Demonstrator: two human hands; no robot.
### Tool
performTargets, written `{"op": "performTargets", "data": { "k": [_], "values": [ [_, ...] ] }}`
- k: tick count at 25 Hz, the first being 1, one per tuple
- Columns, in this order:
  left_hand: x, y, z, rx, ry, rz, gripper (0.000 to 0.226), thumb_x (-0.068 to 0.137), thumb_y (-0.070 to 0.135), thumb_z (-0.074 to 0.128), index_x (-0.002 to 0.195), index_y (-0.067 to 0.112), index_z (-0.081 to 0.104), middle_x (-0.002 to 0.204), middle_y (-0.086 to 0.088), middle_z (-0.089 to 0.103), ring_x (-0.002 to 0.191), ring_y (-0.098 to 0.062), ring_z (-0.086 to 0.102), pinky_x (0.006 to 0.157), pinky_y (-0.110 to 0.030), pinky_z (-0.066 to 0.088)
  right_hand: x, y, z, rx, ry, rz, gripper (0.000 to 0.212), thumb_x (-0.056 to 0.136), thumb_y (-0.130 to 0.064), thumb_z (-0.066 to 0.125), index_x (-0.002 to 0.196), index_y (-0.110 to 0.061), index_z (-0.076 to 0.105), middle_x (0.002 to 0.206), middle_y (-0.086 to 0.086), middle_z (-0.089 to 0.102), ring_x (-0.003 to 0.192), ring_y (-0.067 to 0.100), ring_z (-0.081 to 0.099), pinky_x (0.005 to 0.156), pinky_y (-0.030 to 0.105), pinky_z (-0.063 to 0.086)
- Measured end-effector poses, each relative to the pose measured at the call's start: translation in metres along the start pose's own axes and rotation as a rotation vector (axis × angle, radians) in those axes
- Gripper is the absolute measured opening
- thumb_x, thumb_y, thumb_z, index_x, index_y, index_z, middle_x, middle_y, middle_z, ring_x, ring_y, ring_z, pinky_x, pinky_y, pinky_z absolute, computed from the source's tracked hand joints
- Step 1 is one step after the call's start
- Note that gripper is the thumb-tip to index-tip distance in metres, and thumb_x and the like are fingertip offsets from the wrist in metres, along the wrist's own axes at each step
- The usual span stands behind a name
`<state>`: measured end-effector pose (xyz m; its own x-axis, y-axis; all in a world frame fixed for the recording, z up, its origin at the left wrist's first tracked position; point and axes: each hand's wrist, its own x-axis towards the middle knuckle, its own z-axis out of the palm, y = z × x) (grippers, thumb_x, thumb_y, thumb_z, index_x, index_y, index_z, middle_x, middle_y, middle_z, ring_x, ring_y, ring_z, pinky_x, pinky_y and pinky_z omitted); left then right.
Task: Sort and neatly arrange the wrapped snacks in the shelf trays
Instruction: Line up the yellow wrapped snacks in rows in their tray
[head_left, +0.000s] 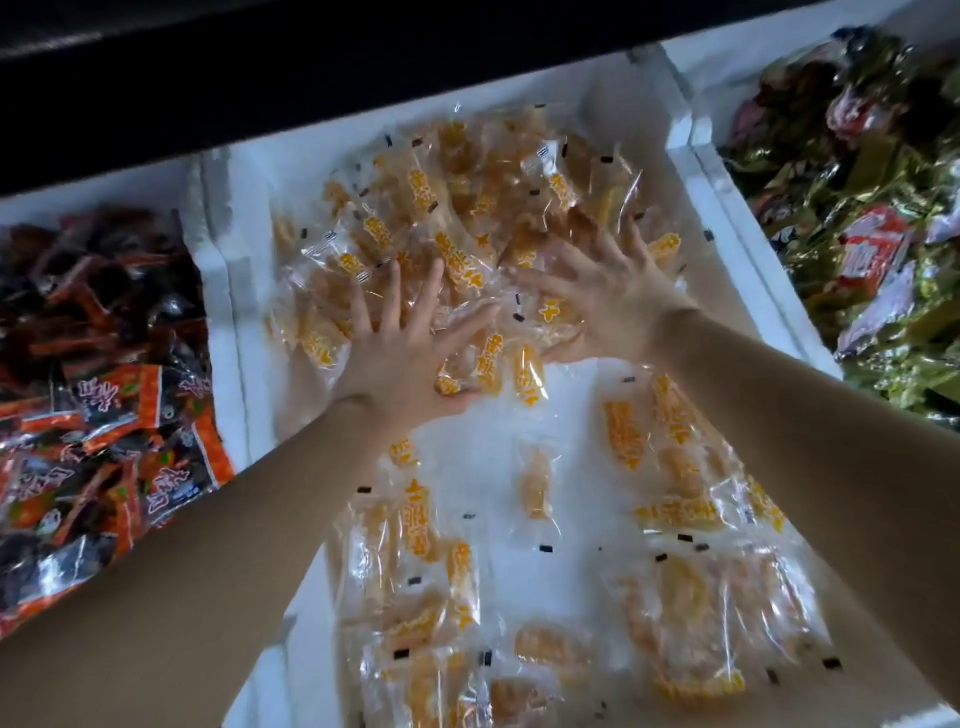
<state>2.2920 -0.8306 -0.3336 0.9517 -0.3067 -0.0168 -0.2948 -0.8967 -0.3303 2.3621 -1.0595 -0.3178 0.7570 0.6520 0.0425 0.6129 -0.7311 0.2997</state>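
A white middle tray (244, 312) holds several clear-wrapped orange snacks. A loose heap of these orange snacks (441, 218) fills its far half. More of them lie flat in the near half (675, 597). My left hand (400, 353) lies flat with fingers spread on the near edge of the heap. My right hand (608, 296) presses on the heap beside it, fingers spread too. Neither hand grips a packet. Bare white tray floor shows just below the two hands.
The left tray holds a pile of red-orange and black wrapped snacks (88, 415). The right tray holds green-gold and red wrapped snacks (862, 218). White dividers (696, 135) separate the trays. A dark shelf edge (311, 67) runs across the top.
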Motion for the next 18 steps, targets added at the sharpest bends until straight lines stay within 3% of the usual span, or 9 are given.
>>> {"op": "performTargets", "data": {
  "k": [2, 5, 8, 10, 13, 15, 18],
  "values": [
    [0.011, 0.001, -0.003, -0.008, -0.023, -0.027, 0.088, 0.075, 0.084, 0.019, 0.125, 0.047, -0.042, 0.154, -0.012, -0.028, 0.141, -0.049, -0.007, 0.109, -0.068, 0.004, 0.007, 0.009, -0.002, 0.032, -0.031, 0.022, 0.096, 0.06, -0.075, 0.041, 0.146, -0.04, 0.02, 0.157, 0.003, 0.015, 0.141, 0.044, 0.01, 0.105, 0.07, 0.016],
    [0.021, 0.002, -0.005, -0.01, -0.031, -0.056, 0.09, 0.076, 0.084, 0.024, 0.134, 0.046, -0.034, 0.154, -0.012, -0.028, 0.141, -0.049, -0.01, 0.11, -0.068, 0.003, 0.012, 0.014, -0.005, 0.007, -0.038, 0.051, 0.094, 0.067, -0.075, 0.049, 0.147, -0.042, 0.011, 0.158, -0.002, -0.001, 0.144, 0.037, -0.002, 0.107, 0.069, 0.006],
    [0.024, 0.004, -0.009, -0.007, -0.058, -0.074, 0.089, 0.079, 0.082, 0.025, 0.142, 0.044, -0.025, 0.154, -0.013, -0.026, 0.141, -0.05, -0.009, 0.109, -0.069, 0.002, 0.012, 0.013, -0.015, -0.066, -0.104, 0.056, 0.097, 0.072, -0.072, 0.052, 0.148, -0.037, 0.004, 0.158, -0.001, 0.004, 0.144, 0.034, -0.004, 0.107, 0.067, 0.0],
    [0.015, 0.008, -0.017, -0.018, -0.041, -0.057, 0.082, 0.085, 0.075, 0.027, 0.147, 0.041, -0.015, 0.156, -0.015, -0.023, 0.141, -0.05, -0.008, 0.108, -0.07, 0.002, 0.0, 0.002, -0.024, -0.061, -0.09, 0.097, 0.092, 0.08, -0.056, 0.059, 0.149, -0.031, 0.003, 0.158, 0.002, 0.006, 0.144, 0.033, -0.003, 0.109, 0.065, 0.0],
    [-0.025, 0.021, -0.026, -0.168, 0.127, 0.032, 0.065, 0.093, 0.056, 0.028, 0.151, 0.035, 0.009, 0.158, -0.017, -0.007, 0.142, -0.048, -0.002, 0.107, -0.071, 0.004, -0.045, -0.023, -0.034, 0.159, 0.119, 0.149, 0.074, 0.088, -0.025, 0.055, 0.149, -0.02, 0.015, 0.153, 0.011, 0.021, 0.142, 0.041, 0.01, 0.108, 0.065, 0.008],
    [-0.071, 0.035, -0.022, -0.217, 0.196, 0.119, 0.063, 0.092, 0.055, 0.026, 0.15, 0.032, 0.017, 0.159, -0.016, 0.005, 0.143, -0.046, 0.003, 0.107, -0.072, 0.008, -0.092, -0.046, -0.029, 0.262, 0.217, 0.089, 0.065, 0.089, -0.037, 0.042, 0.148, -0.019, 0.019, 0.151, 0.014, 0.028, 0.138, 0.045, 0.019, 0.105, 0.068, 0.018],
    [-0.15, 0.061, -0.007, -0.167, 0.148, 0.278, 0.07, 0.086, 0.064, 0.029, 0.149, 0.033, 0.021, 0.156, -0.017, 0.02, 0.142, -0.045, 0.012, 0.105, -0.073, 0.008, -0.159, -0.09, -0.013, 0.237, 0.113, -0.055, 0.078, 0.082, -0.062, 0.036, 0.149, -0.025, 0.021, 0.153, 0.014, 0.024, 0.139, 0.044, 0.017, 0.104, 0.068, 0.022]
  ]
}}
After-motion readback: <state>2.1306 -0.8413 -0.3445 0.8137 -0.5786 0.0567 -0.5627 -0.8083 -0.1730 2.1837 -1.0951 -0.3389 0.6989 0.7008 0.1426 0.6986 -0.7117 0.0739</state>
